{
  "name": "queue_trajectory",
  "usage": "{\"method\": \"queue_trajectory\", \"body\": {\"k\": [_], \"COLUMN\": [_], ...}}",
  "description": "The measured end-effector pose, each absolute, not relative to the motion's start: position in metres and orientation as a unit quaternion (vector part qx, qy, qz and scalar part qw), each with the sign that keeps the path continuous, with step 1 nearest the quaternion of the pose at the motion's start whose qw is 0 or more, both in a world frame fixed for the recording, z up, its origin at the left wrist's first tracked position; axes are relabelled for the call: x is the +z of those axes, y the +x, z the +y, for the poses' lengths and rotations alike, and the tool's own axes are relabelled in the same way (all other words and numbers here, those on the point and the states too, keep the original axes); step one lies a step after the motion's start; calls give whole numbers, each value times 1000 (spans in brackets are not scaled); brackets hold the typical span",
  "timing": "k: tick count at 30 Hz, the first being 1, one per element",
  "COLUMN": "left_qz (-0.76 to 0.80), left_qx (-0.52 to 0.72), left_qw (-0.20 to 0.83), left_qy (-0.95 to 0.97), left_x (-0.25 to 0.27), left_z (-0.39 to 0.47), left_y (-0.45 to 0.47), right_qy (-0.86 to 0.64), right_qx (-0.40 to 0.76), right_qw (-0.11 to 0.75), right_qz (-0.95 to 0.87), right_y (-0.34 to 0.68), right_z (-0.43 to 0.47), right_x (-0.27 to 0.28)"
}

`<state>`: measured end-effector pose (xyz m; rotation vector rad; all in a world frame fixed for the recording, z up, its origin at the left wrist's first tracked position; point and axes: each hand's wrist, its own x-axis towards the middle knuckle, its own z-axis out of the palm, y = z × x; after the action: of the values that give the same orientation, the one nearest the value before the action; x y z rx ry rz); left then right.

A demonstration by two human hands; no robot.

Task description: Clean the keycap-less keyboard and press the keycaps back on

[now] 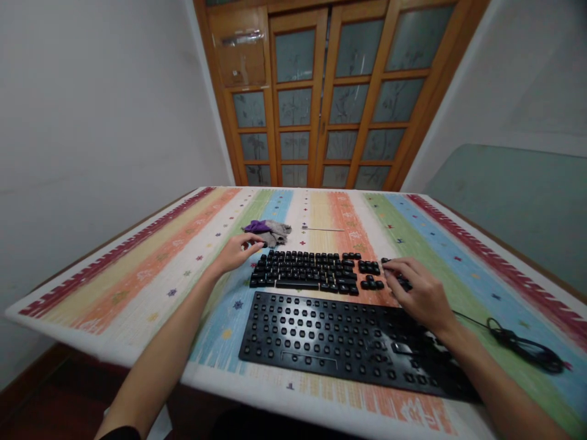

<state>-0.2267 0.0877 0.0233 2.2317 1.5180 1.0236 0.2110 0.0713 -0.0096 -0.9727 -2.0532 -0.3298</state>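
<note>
Loose black keycaps (302,266) lie on the striped tablecloth in rows, laid out like a keyboard. In front of them is the black keyboard base (312,333), stripped of its caps. At the upper left corner of the rows, my left hand (236,252) has thumb and forefinger brought together on a small black keycap. My right hand (419,290) reaches over the right end of the base, its fingertips closed on a keycap (385,261) at the right of the layout. More keycaps (404,283) are partly hidden under this hand.
A grey and purple cloth (270,231) lies behind the keycaps. Beside it is a thin metal rod-like tool (323,229). The coiled black cable (527,348) rests at the right. Beyond the table stand wooden doors with glass panes (293,104).
</note>
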Motion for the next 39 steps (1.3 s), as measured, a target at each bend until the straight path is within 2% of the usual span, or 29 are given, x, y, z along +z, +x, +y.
{"method": "queue_trajectory", "body": {"k": [5, 14, 39], "left_qz": [520, 547, 550], "left_qx": [338, 330, 339], "left_qw": [155, 172, 151], "left_qy": [769, 750, 748], "left_x": [26, -9, -22], "left_z": [45, -16, -23], "left_y": [-222, -217, -210], "right_qy": [-370, -354, -356], "right_qx": [-140, -143, -131], "right_qw": [412, 420, 425], "right_qz": [-821, -823, -822], "right_y": [210, 206, 204], "right_z": [67, 62, 62], "right_x": [-6, -2, -2]}}
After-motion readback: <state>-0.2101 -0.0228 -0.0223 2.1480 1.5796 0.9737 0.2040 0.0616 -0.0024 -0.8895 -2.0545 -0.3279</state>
